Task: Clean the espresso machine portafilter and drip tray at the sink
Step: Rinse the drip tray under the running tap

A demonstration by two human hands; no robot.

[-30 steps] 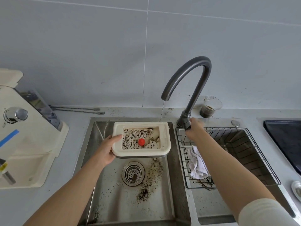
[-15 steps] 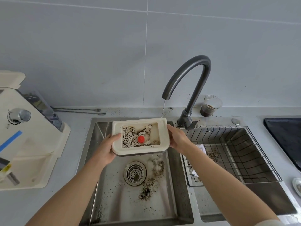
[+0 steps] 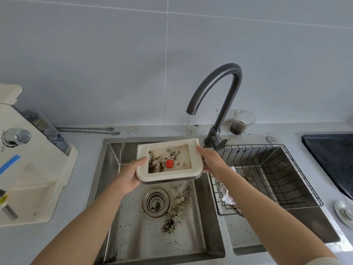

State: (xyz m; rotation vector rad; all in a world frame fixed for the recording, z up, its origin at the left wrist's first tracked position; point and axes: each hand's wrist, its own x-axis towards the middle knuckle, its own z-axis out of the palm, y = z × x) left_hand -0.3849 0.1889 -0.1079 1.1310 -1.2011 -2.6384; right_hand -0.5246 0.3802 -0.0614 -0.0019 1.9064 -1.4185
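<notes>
Two edges of drip tray point(image 3: 172, 176) clasped, left grip point(image 3: 128, 176), right grip point(image 3: 212, 162), clear above sink point(image 3: 112, 169)

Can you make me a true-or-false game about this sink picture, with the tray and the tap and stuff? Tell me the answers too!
1. Both the left hand and the right hand hold the drip tray over the left sink basin. True.
2. The faucet is turned off. False: a thin water stream runs down to the tray's far rim.
3. The tray is clean inside. False: it holds dark coffee grounds, brownish water and a red float.
4. A white cloth lies in the wire basket on the right. True.
5. The glass cup behind the faucet is empty. False: there is dark brown liquid in it.
</notes>
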